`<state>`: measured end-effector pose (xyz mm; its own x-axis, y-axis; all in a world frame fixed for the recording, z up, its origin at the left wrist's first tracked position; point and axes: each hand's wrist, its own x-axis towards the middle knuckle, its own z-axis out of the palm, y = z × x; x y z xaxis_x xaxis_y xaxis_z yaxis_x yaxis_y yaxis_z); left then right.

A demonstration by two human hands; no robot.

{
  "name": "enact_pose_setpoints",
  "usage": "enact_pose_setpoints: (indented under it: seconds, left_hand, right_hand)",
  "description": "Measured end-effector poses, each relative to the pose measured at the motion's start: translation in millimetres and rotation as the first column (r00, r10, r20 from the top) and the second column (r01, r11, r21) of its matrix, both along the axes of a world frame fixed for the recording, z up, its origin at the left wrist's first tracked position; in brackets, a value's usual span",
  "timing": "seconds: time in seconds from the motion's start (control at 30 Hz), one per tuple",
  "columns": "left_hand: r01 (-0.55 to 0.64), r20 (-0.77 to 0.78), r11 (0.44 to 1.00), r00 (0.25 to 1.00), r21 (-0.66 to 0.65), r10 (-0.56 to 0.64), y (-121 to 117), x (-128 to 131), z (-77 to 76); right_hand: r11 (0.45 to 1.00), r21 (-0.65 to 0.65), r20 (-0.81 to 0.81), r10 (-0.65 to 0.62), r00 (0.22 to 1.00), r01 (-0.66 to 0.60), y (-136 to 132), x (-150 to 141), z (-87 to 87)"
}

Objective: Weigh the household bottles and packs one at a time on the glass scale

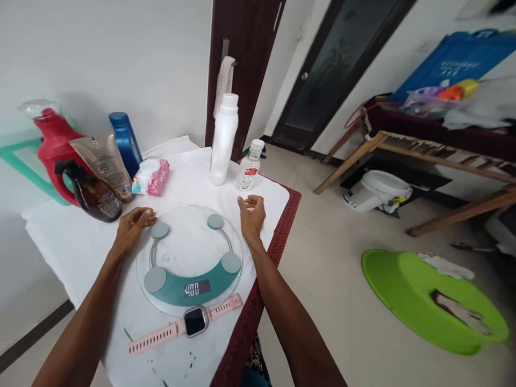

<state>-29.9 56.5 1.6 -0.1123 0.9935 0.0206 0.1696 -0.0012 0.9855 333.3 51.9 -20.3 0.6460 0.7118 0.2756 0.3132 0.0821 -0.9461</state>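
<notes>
A round glass digital scale (189,252) lies on the white cloth, its lit display (197,288) showing zeros. Beside its far left rim rests my left hand (135,223), fingers loosely bent and holding nothing I can see. My right hand (252,215) is at the far right of the scale, just in front of a small clear bottle with a white cap (249,167); its fingers curl loosely, thumb apart, with nothing between them. A smartwatch with a pink strap (195,321) lies stretched out along the scale's near edge.
A tall white bottle (224,141) stands at the back. On the left are a red jug (56,145), a beige tube (107,164), a dark bottle (94,193), a blue bottle (126,142) and a pink pack (152,176). A green tub (395,285) sits on the floor.
</notes>
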Motion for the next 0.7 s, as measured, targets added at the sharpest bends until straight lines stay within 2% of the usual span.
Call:
enact_pose_setpoints:
  seconds: [0.1, 0.3, 0.43, 0.57, 0.7]
  left_hand:
    - [0.033, -0.071, 0.999, 0.997, 0.035, -0.031, 1, 0, -4.4]
    - [0.054, -0.182, 0.995, 0.983, 0.084, -0.038, 4, 2, -9.2]
    - [0.068, -0.235, 0.993, 0.971, 0.101, -0.042, 4, 3, -11.2]
    - [0.070, -0.263, 0.992, 0.964, 0.106, -0.040, 4, 4, -14.2]
    - [0.077, -0.254, 0.990, 0.966, 0.114, -0.046, 4, 6, -17.8]
  right_hand:
    - [0.993, 0.009, 0.028, -0.114, 0.993, 0.114, 18, 12, 7.4]
    - [0.986, -0.060, 0.147, -0.146, 0.978, 0.156, 78, 27, 47.3]
    - [0.966, -0.155, 0.147, -0.185, 0.972, 0.207, 108, 29, 54.2]
    - [0.945, -0.178, 0.206, -0.238, 0.949, 0.275, 114, 31, 47.8]
    - [0.943, -0.147, 0.211, -0.264, 0.941, 0.298, 98, 35, 46.0]
